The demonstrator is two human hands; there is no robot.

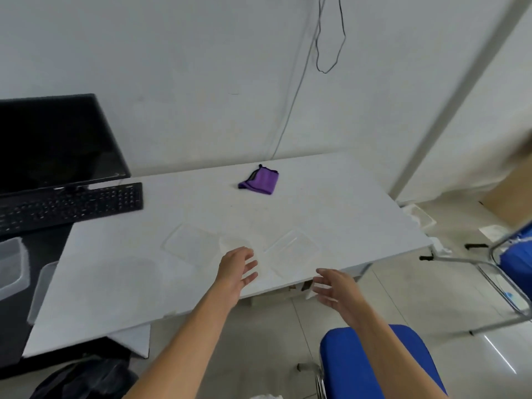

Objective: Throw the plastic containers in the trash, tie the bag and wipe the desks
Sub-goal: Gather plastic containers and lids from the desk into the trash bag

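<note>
The white desk (316, 203) fills the middle of the frame. Its front edge runs slantwise from lower left up to a corner at mid right, and past that corner lies pale tiled floor (417, 298). Three clear plastic containers lie flat near the front edge: a lid-like rectangle (190, 243) left of centre, a small faint one (239, 241) in the middle, and a ridged square tray (290, 251) to the right. They are thin, see-through and hard to tell from the smooth matte top.

The left hand (237, 266) hangs over the desk just below the middle container, fingers spread wide and holding nothing. The right hand (335, 289) is at the front edge, below the right tray, fingers also splayed and empty. There is a gap between the two hands.

A folded purple cloth (260, 180) with dark trim lies near the desk's far edge, well apart from the containers, with bare top between them. At upper left stand a black keyboard (72, 205) and a dark monitor (54, 142). Frosted tubs (11, 266) sit on a dark surface at the left edge. A blue chair seat (374, 364) is at lower right, under the right forearm.
</note>
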